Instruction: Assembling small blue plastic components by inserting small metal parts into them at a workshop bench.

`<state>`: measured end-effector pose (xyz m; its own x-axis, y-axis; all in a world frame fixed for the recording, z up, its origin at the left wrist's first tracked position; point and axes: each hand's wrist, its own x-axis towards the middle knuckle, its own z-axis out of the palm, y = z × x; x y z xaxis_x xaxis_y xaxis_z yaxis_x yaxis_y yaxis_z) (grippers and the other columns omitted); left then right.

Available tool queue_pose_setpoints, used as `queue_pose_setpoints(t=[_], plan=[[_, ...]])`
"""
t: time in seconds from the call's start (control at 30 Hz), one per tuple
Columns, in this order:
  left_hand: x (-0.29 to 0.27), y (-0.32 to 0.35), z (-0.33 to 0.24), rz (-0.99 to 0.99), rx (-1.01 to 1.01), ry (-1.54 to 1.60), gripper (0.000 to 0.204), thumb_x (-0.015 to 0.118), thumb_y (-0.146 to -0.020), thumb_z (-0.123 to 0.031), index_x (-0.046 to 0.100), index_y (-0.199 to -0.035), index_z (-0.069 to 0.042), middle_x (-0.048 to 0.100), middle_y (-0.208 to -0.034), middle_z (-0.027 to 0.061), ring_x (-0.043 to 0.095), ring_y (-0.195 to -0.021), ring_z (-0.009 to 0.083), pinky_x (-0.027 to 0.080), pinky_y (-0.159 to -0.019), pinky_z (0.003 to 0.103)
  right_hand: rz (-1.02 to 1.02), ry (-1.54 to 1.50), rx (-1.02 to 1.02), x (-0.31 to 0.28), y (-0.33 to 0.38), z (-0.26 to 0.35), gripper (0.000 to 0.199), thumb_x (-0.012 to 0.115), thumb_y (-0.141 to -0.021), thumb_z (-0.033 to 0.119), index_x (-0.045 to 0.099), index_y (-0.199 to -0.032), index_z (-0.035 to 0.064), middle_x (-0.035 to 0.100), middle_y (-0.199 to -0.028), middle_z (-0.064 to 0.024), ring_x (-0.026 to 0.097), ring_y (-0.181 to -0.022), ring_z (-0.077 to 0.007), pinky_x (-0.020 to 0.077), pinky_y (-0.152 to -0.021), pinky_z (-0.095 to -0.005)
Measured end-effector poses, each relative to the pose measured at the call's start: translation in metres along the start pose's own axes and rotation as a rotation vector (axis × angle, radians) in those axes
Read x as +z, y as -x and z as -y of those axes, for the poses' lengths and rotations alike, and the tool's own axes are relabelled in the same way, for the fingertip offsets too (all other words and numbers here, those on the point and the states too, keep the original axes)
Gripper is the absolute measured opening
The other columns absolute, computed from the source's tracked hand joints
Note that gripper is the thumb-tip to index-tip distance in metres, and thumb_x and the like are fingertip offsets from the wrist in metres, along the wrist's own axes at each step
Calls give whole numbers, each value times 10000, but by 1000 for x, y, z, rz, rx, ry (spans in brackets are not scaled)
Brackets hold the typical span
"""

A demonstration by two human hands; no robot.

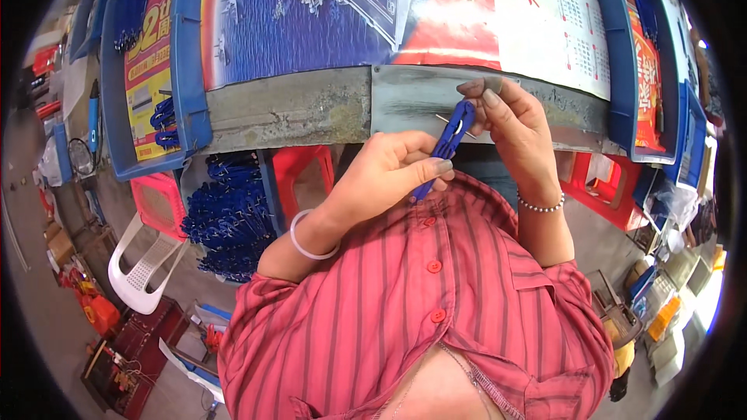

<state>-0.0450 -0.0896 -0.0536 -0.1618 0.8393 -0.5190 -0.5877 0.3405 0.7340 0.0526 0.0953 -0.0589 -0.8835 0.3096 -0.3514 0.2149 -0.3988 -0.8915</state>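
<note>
Near the centre of the frame, just below the front edge of the grey worktop (292,113), a slim blue piece (446,145) slants from lower left to upper right, with thin metal showing on both sides of it. The left hand (389,167), its wrist in a pale bangle (302,235), is closed around the lower part, thumb on top. The right hand (513,118), above a beaded bracelet (541,204), is partly curled at the upper end, thumb and forefinger nearly together; whether they pinch anything, I cannot tell. At upper centre, a printed sheet (311,47) covers the worktop between a blue tray (194,70) at upper left and another blue bin (622,62) at upper right. Left of centre, below the worktop, lies a heap of dark blue pieces (226,218).
</note>
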Motion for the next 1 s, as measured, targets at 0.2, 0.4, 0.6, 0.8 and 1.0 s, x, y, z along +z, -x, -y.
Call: queue_pose_setpoints(t=[0.2, 0.4, 0.6, 0.8, 1.0], plan=[[5, -2, 3, -63, 65, 181, 217, 580, -919, -122, 569, -1062, 41, 657, -906, 84, 635, -808, 131, 507, -716, 241, 1, -122, 42, 1, 13, -10, 259, 568, -926, 174, 566, -1109, -8, 623, -955, -30, 562, -822, -85, 441, -742, -220], [16, -4, 8, -77, 97, 179, 196, 570, -919, -93, 570, -1072, 29, 664, -926, 115, 647, -816, 162, 521, -748, 265, 47, -80, 110, 14, 16, -5, 324, 676, -815, 42, 569, -1116, -8, 616, -1037, -56, 586, -926, -124, 479, -826, -270], [20, -6, 10, -70, 126, 190, 209, 548, -924, -51, 537, -1113, 37, 645, -979, 107, 643, -872, 161, 524, -781, 272, 20, -52, 114, 14, 14, -8, 343, 682, -803, 21, 570, -1126, -9, 614, -1070, -63, 588, -955, -133, 480, -851, -277], [22, -8, 6, -49, 115, 81, 243, 524, -931, -38, 494, -1161, 37, 634, -1018, 113, 640, -893, 161, 526, -786, 266, 18, -58, 116, 12, 13, -5, 303, 672, -813, 29, 580, -1099, -10, 619, -1045, -55, 582, -933, -121, 474, -834, -266], [24, -9, 4, -33, 66, 150, 231, 554, -916, -61, 511, -1118, 43, 636, -984, 96, 637, -844, 133, 514, -737, 246, -10, -31, 96, 12, 11, -7, 246, 675, -825, 54, 586, -1046, -7, 617, -946, -29, 564, -838, -81, 471, -733, -232]])
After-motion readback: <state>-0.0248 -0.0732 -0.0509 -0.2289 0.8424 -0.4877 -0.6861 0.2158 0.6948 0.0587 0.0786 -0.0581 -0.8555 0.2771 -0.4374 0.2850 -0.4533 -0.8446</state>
